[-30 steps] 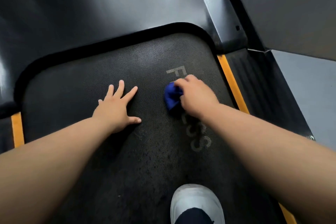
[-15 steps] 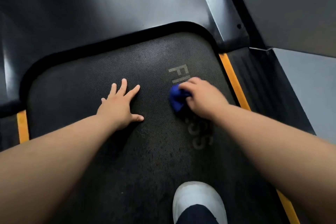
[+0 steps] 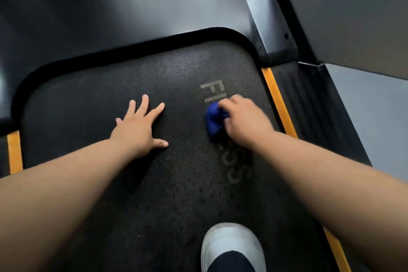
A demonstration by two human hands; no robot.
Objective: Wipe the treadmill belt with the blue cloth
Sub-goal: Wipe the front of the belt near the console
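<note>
The black textured treadmill belt [image 3: 92,104] fills the middle of the view, with grey lettering on its right half. My right hand [image 3: 247,121] is closed on a bunched blue cloth [image 3: 213,120] and presses it onto the belt over the lettering; most of the cloth sticks out to the left of my fingers. My left hand [image 3: 139,127] lies flat on the belt to the left of the cloth, fingers spread, holding nothing.
Orange strips [image 3: 277,101] run along both sides of the belt, with a ribbed black side rail [image 3: 309,104] on the right. The dark motor cover [image 3: 132,6] rises beyond the belt. A white shoe [image 3: 231,245] stands on the belt at the bottom.
My right hand has slid the blue cloth to the right and slightly up the belt, uncovering more of the lettering's first letters. My left hand has stayed planted.
</note>
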